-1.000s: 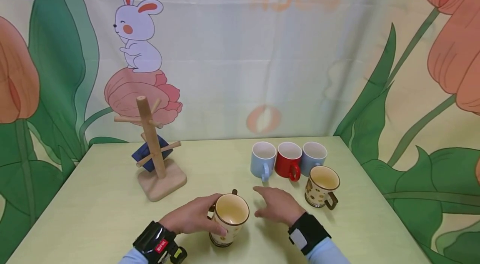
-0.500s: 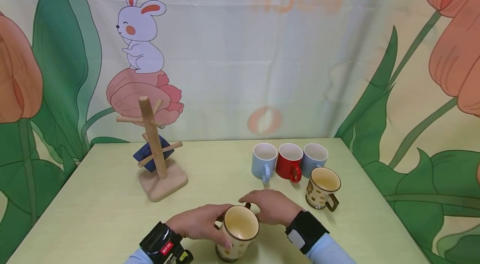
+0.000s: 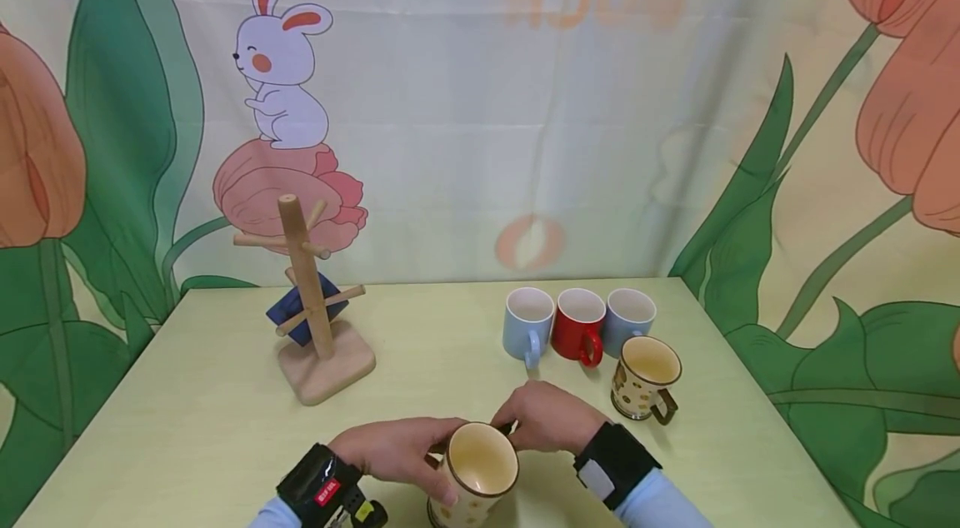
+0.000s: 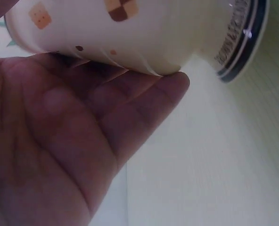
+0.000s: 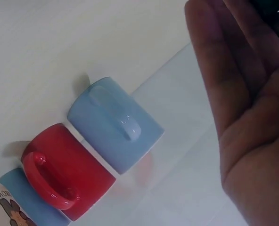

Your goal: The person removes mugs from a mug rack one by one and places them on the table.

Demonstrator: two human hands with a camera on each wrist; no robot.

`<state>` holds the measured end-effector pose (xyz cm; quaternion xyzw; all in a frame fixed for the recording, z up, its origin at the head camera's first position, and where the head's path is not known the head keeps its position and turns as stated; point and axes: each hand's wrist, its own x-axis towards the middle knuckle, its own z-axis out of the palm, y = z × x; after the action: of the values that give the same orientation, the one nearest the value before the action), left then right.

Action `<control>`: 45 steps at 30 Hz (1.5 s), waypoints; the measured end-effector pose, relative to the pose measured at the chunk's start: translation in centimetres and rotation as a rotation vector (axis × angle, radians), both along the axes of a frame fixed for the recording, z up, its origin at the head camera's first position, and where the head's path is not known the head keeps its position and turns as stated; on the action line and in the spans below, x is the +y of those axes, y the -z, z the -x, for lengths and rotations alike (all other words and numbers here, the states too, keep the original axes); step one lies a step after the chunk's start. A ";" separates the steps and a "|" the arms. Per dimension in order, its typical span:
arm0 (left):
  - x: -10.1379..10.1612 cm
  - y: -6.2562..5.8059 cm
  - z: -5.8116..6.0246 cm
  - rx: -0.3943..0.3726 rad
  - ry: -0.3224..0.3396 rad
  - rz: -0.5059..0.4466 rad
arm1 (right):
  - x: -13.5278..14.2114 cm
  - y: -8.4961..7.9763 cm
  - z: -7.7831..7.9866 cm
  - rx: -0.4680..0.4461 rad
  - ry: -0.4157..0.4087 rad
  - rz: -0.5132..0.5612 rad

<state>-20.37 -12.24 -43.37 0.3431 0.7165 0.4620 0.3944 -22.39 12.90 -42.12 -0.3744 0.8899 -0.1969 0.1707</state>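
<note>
A cream mug (image 3: 480,470) with brown trim and a biscuit-like pattern is at the front middle of the table, leaning slightly. My left hand (image 3: 401,451) grips it from the left, thumb on the near side. In the left wrist view, the fingers of the left hand (image 4: 64,122) lie along the mug's wall (image 4: 130,35), and dark lettering shows by its base. On the far right side, my right hand (image 3: 551,418) pinches the mug's dark brown handle, which is mostly covered by the fingers. Only a dark bit shows past the right hand (image 5: 259,113) in the right wrist view.
A wooden mug tree (image 3: 309,295) stands at the left, a dark blue object (image 3: 330,295) behind its lower pegs. Back right, a light blue mug (image 3: 528,326), a red mug (image 3: 576,326) and a bluer mug (image 3: 628,320) form a row. A second patterned mug (image 3: 641,382) stands before them.
The left hand has brought the mug right and nearer. My right hand has gone from reaching beside it with fingers out to pinching its handle.
</note>
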 end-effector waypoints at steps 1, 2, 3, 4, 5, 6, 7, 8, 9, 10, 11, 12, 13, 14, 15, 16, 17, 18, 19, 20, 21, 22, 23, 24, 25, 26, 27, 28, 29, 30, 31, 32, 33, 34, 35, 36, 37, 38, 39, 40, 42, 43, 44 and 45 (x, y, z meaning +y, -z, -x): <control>-0.2 0.0 0.1 -0.009 0.009 -0.007 | 0.1 0.1 0.0 -0.008 -0.001 0.004; -0.4 0.0 0.2 -0.015 0.014 -0.011 | 0.1 0.1 0.0 -0.014 -0.004 0.011; -0.6 0.1 0.3 -0.017 0.020 -0.023 | 0.2 0.2 0.0 -0.019 -0.005 0.021; -0.9 0.1 0.4 -0.037 0.026 -0.039 | 0.2 0.3 0.0 -0.028 -0.003 0.033; -1.2 0.1 0.5 -0.049 0.027 -0.054 | 0.3 0.3 -0.1 -0.033 -0.002 0.046; -1.5 0.2 0.7 -0.065 0.028 -0.071 | 0.4 0.3 -0.1 -0.038 0.000 0.060; -1.8 0.2 0.8 -0.071 0.027 -0.090 | 0.4 0.4 -0.1 -0.045 0.002 0.076; -2.1 0.2 0.9 -0.075 0.026 -0.103 | 0.5 0.4 -0.2 -0.055 0.005 0.094; -2.4 0.3 1.0 -0.076 0.023 -0.117 | 0.5 0.4 -0.2 -0.067 0.009 0.112; -2.7 0.3 1.1 -0.078 0.014 -0.120 | 0.5 0.4 -0.3 -0.080 0.015 0.129; -3.0 0.3 1.2 -0.067 0.000 -0.121 | 0.6 0.3 -0.3 -0.094 0.022 0.147; -3.3 0.3 1.3 -0.058 -0.018 -0.120 | 0.6 0.3 -0.4 -0.110 0.031 0.164; -3.5 0.4 1.4 -0.045 -0.037 -0.119 | 0.6 0.2 -0.5 -0.129 0.046 0.182; -3.8 0.4 1.5 -0.040 -0.060 -0.116 | 0.6 0.2 -0.6 -0.146 0.060 0.202; -4.0 0.4 1.6 -0.030 -0.083 -0.118 | 0.6 0.1 -0.7 -0.161 0.079 0.221; -4.1 0.4 1.6 -0.021 -0.105 -0.120 | 0.6 0.1 -0.8 -0.179 0.102 0.244; -4.2 0.4 1.7 -0.010 -0.131 -0.125 | 0.6 0.1 -0.9 -0.195 0.126 0.267; -4.3 0.4 1.7 0.004 -0.155 -0.130 | 0.6 0.1 -1.0 -0.206 0.150 0.290; -4.4 0.5 1.7 0.021 -0.177 -0.137 | 0.6 0.1 -1.1 -0.218 0.177 0.313; -4.4 0.5 1.8 0.033 -0.205 -0.142 | 0.6 0.1 -1.3 -0.224 0.202 0.336; -4.4 0.5 1.8 0.054 -0.232 -0.142 | 0.6 0.1 -1.4 -0.231 0.233 0.354; -4.3 0.5 1.7 0.072 -0.256 -0.142 | 0.5 0.2 -1.4 -0.235 0.259 0.371; -4.2 0.5 1.7 0.095 -0.282 -0.139 | 0.5 0.2 -1.5 -0.233 0.284 0.385; -4.1 0.4 1.6 0.123 -0.304 -0.134 | 0.4 0.3 -1.7 -0.232 0.309 0.399; -3.9 0.3 1.5 0.161 -0.327 -0.120 | 0.3 0.3 -1.8 -0.225 0.333 0.408; -3.7 0.2 1.4 0.204 -0.348 -0.100 | 0.2 0.4 -1.9 -0.215 0.356 0.416; -3.5 0.0 1.2 0.255 -0.368 -0.074 | 0.1 0.5 -2.0 -0.205 0.381 0.422; -3.3 -0.1 1.1 0.309 -0.387 -0.043 | 0.0 0.5 -2.1 -0.192 0.403 0.428; -3.0 -0.3 0.9 0.369 -0.410 -0.004 | -0.2 0.6 -2.3 -0.172 0.424 0.432; -2.8 -0.4 0.8 0.429 -0.433 0.040 | -0.3 0.6 -2.4 -0.153 0.446 0.435; -2.6 -0.5 0.6 0.491 -0.451 0.087 | -0.4 0.6 -2.5 -0.121 0.464 0.435; -2.3 -0.6 0.5 0.557 -0.470 0.145 | -0.5 0.6 -2.7 -0.097 0.485 0.437; -2.2 -0.7 0.4 0.625 -0.487 0.206 | -0.6 0.6 -2.8 -0.071 0.505 0.435; -2.0 -0.8 0.2 0.696 -0.500 0.273 | -0.7 0.6 -3.0 -0.046 0.524 0.433; -1.8 -0.8 0.1 0.776 -0.510 0.344 | -0.8 0.7 -3.1 -0.017 0.542 0.431; -1.8 -0.8 0.0 0.854 -0.518 0.415 | -0.8 0.7 -3.2 0.006 0.561 0.427; -1.7 -0.8 -0.2 0.926 -0.527 0.487 | -0.8 0.7 -3.3 0.024 0.582 0.422; -1.7 -0.8 -0.3 0.995 -0.538 0.560 | -0.8 0.7 -3.3 0.035 0.605 0.419; -1.7 -0.8 -0.5 1.061 -0.547 0.620 | -0.8 0.8 -3.4 0.045 0.626 0.417; -1.7 -0.7 -0.6 1.116 -0.559 0.677 | -0.7 0.8 -3.5 0.054 0.643 0.418; -1.8 -0.7 -0.9 1.198 -0.593 0.758 | -0.6 0.9 -3.6 0.055 0.684 0.423; -1.9 -0.7 -1.1 1.222 -0.609 0.781 | -0.6 0.9 -3.7 0.053 0.705 0.427; -2.0 -0.7 -1.2 1.243 -0.623 0.797 | -0.5 1.0 -3.7 0.057 0.723 0.429; -2.0 -0.7 -1.3 1.250 -0.635 0.809 | -0.4 1.0 -3.8 0.058 0.743 0.428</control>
<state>-19.07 -14.27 -42.68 0.1487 0.9794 -0.0200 -0.1354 -18.54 12.52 -43.10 -0.0608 0.9077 -0.4147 -0.0183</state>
